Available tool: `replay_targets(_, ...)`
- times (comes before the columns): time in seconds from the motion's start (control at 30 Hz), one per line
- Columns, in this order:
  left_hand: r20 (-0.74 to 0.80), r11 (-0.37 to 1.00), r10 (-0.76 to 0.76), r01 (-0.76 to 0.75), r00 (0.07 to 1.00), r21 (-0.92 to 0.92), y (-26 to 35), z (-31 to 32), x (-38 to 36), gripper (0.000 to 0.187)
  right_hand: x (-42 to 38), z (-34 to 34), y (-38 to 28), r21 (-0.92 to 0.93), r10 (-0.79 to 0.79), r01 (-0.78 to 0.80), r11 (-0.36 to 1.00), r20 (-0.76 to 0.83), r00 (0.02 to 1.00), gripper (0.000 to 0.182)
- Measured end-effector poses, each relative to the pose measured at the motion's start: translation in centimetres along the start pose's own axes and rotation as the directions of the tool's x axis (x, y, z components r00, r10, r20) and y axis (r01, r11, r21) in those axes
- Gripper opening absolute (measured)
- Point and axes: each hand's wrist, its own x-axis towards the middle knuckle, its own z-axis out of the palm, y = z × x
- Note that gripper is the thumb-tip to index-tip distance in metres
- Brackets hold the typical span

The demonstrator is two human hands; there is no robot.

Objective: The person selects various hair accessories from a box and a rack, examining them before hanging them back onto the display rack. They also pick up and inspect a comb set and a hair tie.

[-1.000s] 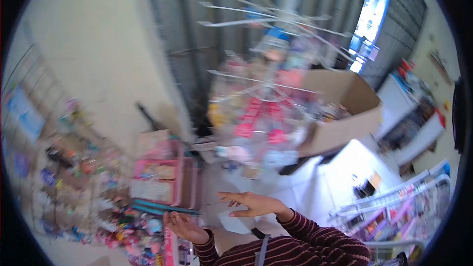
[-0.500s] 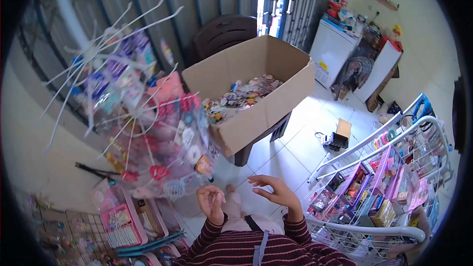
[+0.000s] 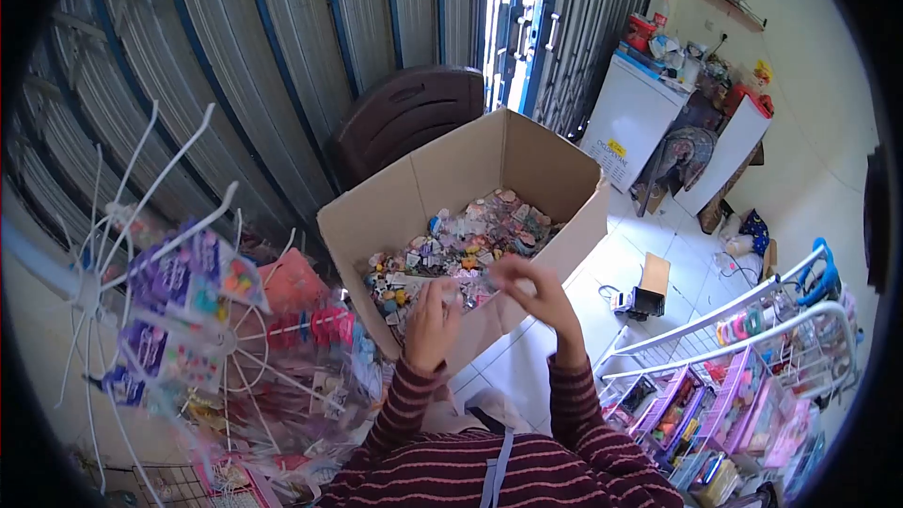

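Observation:
Both my hands are raised at the near edge of a large open cardboard box (image 3: 555, 268). Small packaged trinkets (image 3: 470, 235) of many colours lie in its bottom. My left hand (image 3: 433, 325) has its fingers bent together near the box's front corner, and something small and pale may be at the fingertips, too blurred to name. To its right my right hand (image 3: 536, 292) reaches over the front wall, fingers blurred by motion, thumb apart from them. A gap separates the two hands.
At the left, a white wire rack (image 3: 89, 292) carries hanging plastic packets (image 3: 174, 320). A brown plastic chair (image 3: 409, 118) stands behind the box. A white wire cart (image 3: 691, 329) with baskets is at the right. A white freezer (image 3: 628, 118) stands at the back right.
Both hands have moved up and forward, from above my lap to the box's front edge. The view has shifted, so the box appears nearer and the hanging rack lower and further left.

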Motion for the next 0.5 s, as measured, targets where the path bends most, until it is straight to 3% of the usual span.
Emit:
replay_targets(0.07, 0.047, 0.892, 0.026, -0.045, 0.999, 0.449, -1.8, 0.7, 3.5, 0.015, 4.4, -0.5, 1.9, 0.03, 0.027, -0.028, 0.999, 0.03, 0.999, 0.023)
replay_targets(0.13, -0.022, 0.835, -0.001, 0.012, 1.0, 0.55, -3.8, 1.4, 7.6, 0.016, 8.7, -0.5, 4.5, -0.008, 0.066, -0.065, 0.998, 0.119, 0.991, 0.02)
replay_targets(0.17, -0.037, 0.83, -0.014, 0.032, 0.999, 0.556, -4.1, 1.5, 9.0, 0.016, 10.8, -0.6, 5.9, 0.001, 0.063, -0.064, 0.998, 0.138, 0.988, 0.02)
replay_targets(0.23, -0.115, 0.679, -0.272, 0.275, 0.955, 0.681, -4.2, 1.4, 11.8, 0.021, 15.1, -0.3, 9.1, -0.157, -0.032, 0.102, 0.982, 0.397, 0.917, 0.023)
replay_targets(0.27, -0.142, 0.668, -0.289, 0.306, 0.947, 0.679, -5.0, 1.5, 13.1, 0.021, 17.2, 0.2, 10.9, -0.141, -0.04, 0.109, 0.984, 0.424, 0.905, 0.023)
replay_targets(0.33, -0.187, 0.573, -0.409, 0.41, 0.893, 0.71, -7.2, 1.7, 15.1, 0.021, 20.4, 1.9, 14.7, -0.298, -0.012, 0.238, 0.924, 0.599, 0.8, 0.026)
replay_targets(0.37, -0.181, 0.53, -0.48, 0.449, 0.858, 0.719, -9.1, 1.7, 16.2, 0.022, 21.4, 2.8, 16.3, -0.274, -0.022, 0.252, 0.928, 0.634, 0.773, 0.026)
replay_targets(0.4, -0.215, 0.508, -0.499, 0.485, 0.839, 0.712, -12.1, 1.7, 16.7, 0.022, 22.2, 3.9, 17.4, -0.357, 0.058, 0.261, 0.897, 0.68, 0.731, 0.027)
replay_targets(0.43, -0.146, 0.47, -0.625, 0.52, 0.767, 0.713, -15.8, 1.8, 17.0, 0.026, 22.8, 4.7, 18.7, -0.432, 0.135, 0.277, 0.858, 0.711, 0.69, 0.027)
replay_targets(0.47, -0.077, 0.43, -0.733, 0.548, 0.676, 0.718, -19.5, 1.8, 17.3, 0.031, 23.0, 5.7, 20.6, -0.399, 0.111, 0.291, 0.869, 0.732, 0.672, 0.027)
replay_targets(0.5, -0.019, 0.498, -0.668, 0.467, 0.743, 0.731, -22.8, 1.8, 16.6, 0.034, 22.9, 7.0, 23.0, -0.434, 0.189, 0.372, 0.82, 0.82, 0.54, 0.028)
